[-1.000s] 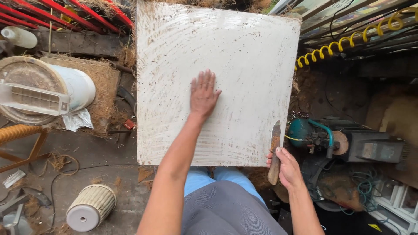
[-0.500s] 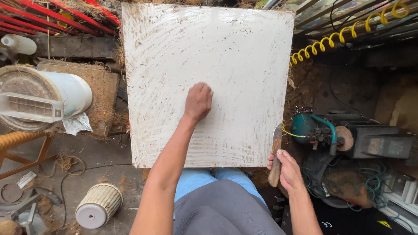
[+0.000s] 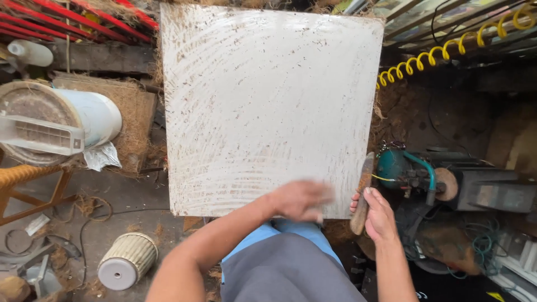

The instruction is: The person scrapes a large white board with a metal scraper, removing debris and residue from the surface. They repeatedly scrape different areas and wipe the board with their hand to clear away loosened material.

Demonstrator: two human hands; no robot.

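Board [image 3: 268, 100], square and white, smeared with brown fibre, fills the centre and top of the frame and lies flat in front of the person's lap.

Left hand [image 3: 302, 199], lower centre, sits over the board's near edge. It is motion-blurred, so I cannot tell how far the fingers are spread or whether they press on the surface.

Right hand [image 3: 379, 215], lower right, has its fingers curled together around the handle of a worn blade [image 3: 362, 193], which stands upright just beside the board's right edge.

Risks, as judgement: the blurred hand is near the blade, so a wide stroke could carry it onto the edge. The board's near edge overhangs the lap, and hard downward pressure there might tip it.

Yellow coiled hose [image 3: 442, 53] runs across the upper right; a ribbed pale canister [image 3: 127, 260] lies at lower left.
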